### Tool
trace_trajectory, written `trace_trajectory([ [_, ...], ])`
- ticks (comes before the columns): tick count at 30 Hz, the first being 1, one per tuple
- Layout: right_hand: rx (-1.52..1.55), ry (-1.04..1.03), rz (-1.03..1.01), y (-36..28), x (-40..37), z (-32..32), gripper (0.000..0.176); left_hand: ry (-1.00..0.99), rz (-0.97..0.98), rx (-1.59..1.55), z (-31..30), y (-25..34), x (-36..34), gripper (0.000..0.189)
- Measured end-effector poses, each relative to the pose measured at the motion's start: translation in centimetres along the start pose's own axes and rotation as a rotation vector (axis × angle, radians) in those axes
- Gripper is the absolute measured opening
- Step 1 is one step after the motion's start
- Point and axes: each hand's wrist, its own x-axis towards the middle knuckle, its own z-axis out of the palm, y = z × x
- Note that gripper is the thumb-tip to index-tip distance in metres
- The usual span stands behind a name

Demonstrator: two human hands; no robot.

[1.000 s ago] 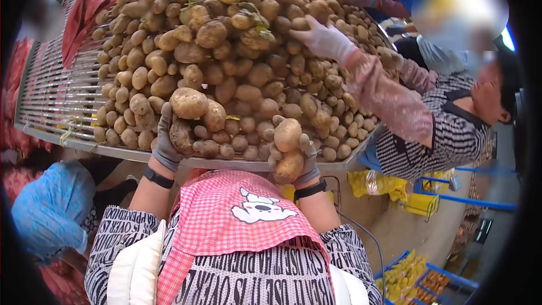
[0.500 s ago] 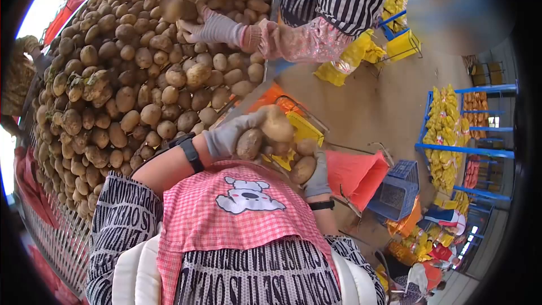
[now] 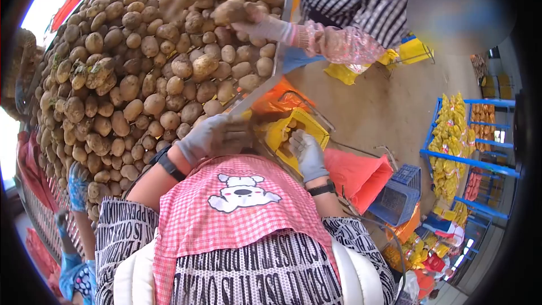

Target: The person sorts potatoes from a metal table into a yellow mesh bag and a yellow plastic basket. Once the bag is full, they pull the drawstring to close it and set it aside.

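Note:
Potatoes (image 3: pixel 153 104) lie heaped on the sorting table to my left. My left hand (image 3: pixel 223 134), in a grey glove, is at the table's near corner with fingers stretched out and slightly blurred; I see nothing in it. Over the near side of a yellow crate (image 3: pixel 317 127) is my right hand (image 3: pixel 306 151), also gloved, its fingers apart and loosely bent, holding nothing visible. Brownish shapes show inside the crate, partly hidden by its wall and my hand.
Across the table, a co-worker's gloved hands handle a potato (image 3: pixel 230 12). Another person's blue-gloved hand (image 3: pixel 78 186) reaches in at lower left. Orange (image 3: pixel 285 99) and red bags (image 3: pixel 358 175), a blue crate (image 3: pixel 395 195) and a blue rack (image 3: pixel 474 158) with filled sacks stand rightward.
The potatoes held in both my hands are gone from them, and the hands have parted. The co-worker's hands moved right with a potato. A blue-gloved person has appeared at lower left.

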Motion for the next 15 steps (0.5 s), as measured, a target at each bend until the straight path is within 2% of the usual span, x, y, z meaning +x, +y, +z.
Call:
trace_trajectory([
  [2, -0.328, -0.162, -0.106, 0.3, 0.2, 3.6, 0.025, 0.206, 0.137, -0.126, -1.0, -0.4, -3.5, 0.047],
  [3, -0.329, -0.337, -0.127, 0.9, 0.9, 5.3, 0.019, 0.177, 0.218, -0.153, -2.9, -1.1, -4.8, 0.047],
  [4, -0.235, -0.592, -0.008, 1.8, 2.3, 6.7, 0.016, 0.235, 0.296, -0.182, -4.3, -1.6, -6.5, 0.047],
  [6, -0.559, -0.534, -0.091, 3.5, -0.6, 12.5, 0.017, 0.319, 0.406, -0.243, -6.4, -2.7, -9.2, 0.047],
  [7, -0.639, -0.572, -0.091, 4.2, -1.8, 14.4, 0.017, 0.309, 0.493, -0.299, -7.1, -3.3, -10.2, 0.045],
  [11, -0.837, -0.739, -0.096, 5.5, -4.3, 18.3, 0.024, 0.294, 0.681, -0.359, -8.3, -4.6, -13.0, 0.04],
  [13, -0.926, -0.758, -0.102, 5.3, -7.8, 20.7, 0.023, 0.292, 0.731, -0.368, -7.5, -4.8, -15.5, 0.039],
  [14, -1.001, -0.768, -0.079, 5.6, -8.5, 22.2, 0.021, 0.313, 0.756, -0.381, -7.6, -4.8, -16.5, 0.037],
  [15, -1.057, -0.809, -0.098, 6.1, -8.8, 23.5, 0.023, 0.462, 0.735, -0.295, -8.2, -4.5, -17.5, 0.033],
])
